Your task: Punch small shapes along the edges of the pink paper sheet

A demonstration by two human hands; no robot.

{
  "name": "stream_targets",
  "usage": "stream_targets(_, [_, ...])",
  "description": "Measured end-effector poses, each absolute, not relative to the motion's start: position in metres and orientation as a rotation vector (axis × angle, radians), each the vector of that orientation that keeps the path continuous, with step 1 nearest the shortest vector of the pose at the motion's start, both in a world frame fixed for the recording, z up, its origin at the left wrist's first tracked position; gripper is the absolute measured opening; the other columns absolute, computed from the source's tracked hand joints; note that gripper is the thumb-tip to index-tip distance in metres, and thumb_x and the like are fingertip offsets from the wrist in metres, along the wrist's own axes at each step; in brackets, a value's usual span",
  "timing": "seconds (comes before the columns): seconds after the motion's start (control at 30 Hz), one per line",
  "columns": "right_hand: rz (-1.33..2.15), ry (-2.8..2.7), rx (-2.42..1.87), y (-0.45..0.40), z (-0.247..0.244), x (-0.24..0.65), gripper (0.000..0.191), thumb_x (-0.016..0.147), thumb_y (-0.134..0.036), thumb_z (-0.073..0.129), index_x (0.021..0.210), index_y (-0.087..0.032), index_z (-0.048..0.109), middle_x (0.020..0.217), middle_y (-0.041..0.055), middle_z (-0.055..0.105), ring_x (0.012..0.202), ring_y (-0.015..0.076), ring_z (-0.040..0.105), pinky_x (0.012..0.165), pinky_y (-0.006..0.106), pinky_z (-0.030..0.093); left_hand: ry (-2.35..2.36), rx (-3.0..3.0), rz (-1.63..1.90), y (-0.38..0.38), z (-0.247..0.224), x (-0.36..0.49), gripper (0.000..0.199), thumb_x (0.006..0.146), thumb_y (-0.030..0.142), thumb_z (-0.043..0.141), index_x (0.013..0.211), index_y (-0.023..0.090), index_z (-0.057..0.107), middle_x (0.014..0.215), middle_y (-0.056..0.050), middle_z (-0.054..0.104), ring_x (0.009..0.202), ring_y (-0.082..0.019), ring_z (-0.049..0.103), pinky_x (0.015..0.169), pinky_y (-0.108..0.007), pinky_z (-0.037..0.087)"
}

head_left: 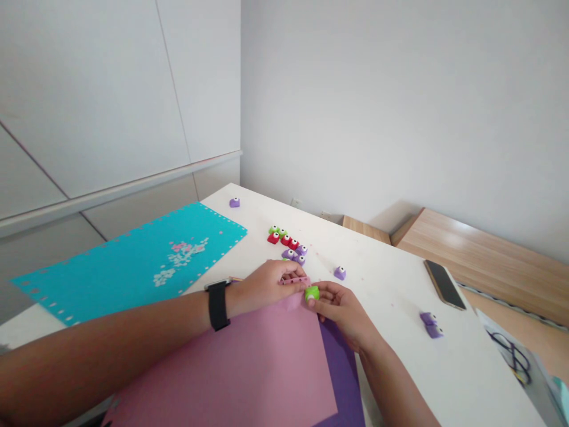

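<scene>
Green plastic sits clamped in our right hand (340,311): we pinch a small green craft punch (312,293) between thumb and fingers, at the centre of our view. Our left hand (262,286), with a black wristwatch (217,303) on its wrist, is closed on a narrow pink paper strip (296,280) dotted with small holes. The strip's tip lies just above the punch, and the two hands are close together but apart.

Taking the hands as the clock's centre, a large pink paper sheet (222,373) lies at 6 o'clock on the white bench (391,379), overlapping a purple paper sheet (342,373). At 9 to 10 o'clock we have a teal paper sheet (111,267) with a notched edge and pale flower shapes. A cluster of red, green and purple craft punches (287,243) stands in rows at 12 o'clock. One purple punch (340,273) sits just off our right hand at 1 o'clock, and another (234,203) sits alone far off at 12 o'clock. Two more purple punches (430,325) touch at 3 o'clock, and a black smartphone (444,284) lies at 2 o'clock near the bench's edge.
</scene>
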State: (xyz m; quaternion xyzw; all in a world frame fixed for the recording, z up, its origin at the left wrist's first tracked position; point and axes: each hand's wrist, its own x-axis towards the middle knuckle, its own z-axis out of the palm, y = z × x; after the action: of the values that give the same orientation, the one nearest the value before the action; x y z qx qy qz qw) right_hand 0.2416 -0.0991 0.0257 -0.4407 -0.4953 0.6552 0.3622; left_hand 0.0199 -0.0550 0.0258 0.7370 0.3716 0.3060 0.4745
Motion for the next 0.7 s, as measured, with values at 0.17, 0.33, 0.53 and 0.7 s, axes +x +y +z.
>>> stream_targets(0.17, [1.699, -1.296, -1.098, -0.0979, 0.0261, 0.2418, 0.035, 0.072, -0.032, 0.088, 0.101, -0.018, 0.073, 0.096, 0.0047, 0.073, 0.085, 0.0157, 0.063, 0.077, 0.028, 0.048, 0.908, 1.799, 0.760, -0.0555, 0.0257, 0.0198, 0.030, 0.091, 0.046, 0.064, 0.100, 0.018, 0.070, 0.095, -0.004, 0.075, 0.087, -0.019, 0.069, 0.076, -0.027, 0.051])
stream_targets(0.33, [1.696, -1.314, -1.074, -0.0974, 0.0251, 0.2424, 0.036, 0.072, -0.031, 0.088, 0.102, -0.018, 0.072, 0.102, 0.0057, 0.074, 0.092, 0.0174, 0.065, 0.091, 0.033, 0.048, 0.924, 1.803, 0.768, -0.0568, 0.0295, 0.0193, 0.031, 0.090, 0.047, 0.064, 0.099, 0.018, 0.071, 0.094, -0.004, 0.075, 0.086, -0.020, 0.069, 0.076, -0.027, 0.051])
stream_targets(0.53, [1.682, -1.322, -1.081, -0.0970, 0.0262, 0.2416, 0.036, 0.072, -0.033, 0.088, 0.101, -0.020, 0.071, 0.103, 0.0058, 0.074, 0.093, 0.0182, 0.066, 0.093, 0.034, 0.049, 0.920, 1.776, 0.788, -0.0575, 0.0311, 0.0199, 0.031, 0.090, 0.047, 0.064, 0.100, 0.019, 0.071, 0.097, -0.005, 0.075, 0.089, -0.021, 0.069, 0.078, -0.028, 0.052])
stream_targets(0.7, [1.668, -1.336, -1.090, -0.0972, 0.0255, 0.2407, 0.039, 0.071, -0.036, 0.088, 0.102, -0.020, 0.070, 0.101, 0.0052, 0.073, 0.094, 0.0195, 0.066, 0.093, 0.035, 0.049, 0.908, 1.766, 0.787, -0.0563, 0.0305, 0.0202, 0.031, 0.090, 0.046, 0.064, 0.100, 0.018, 0.070, 0.096, -0.005, 0.075, 0.088, -0.021, 0.069, 0.078, -0.028, 0.052])
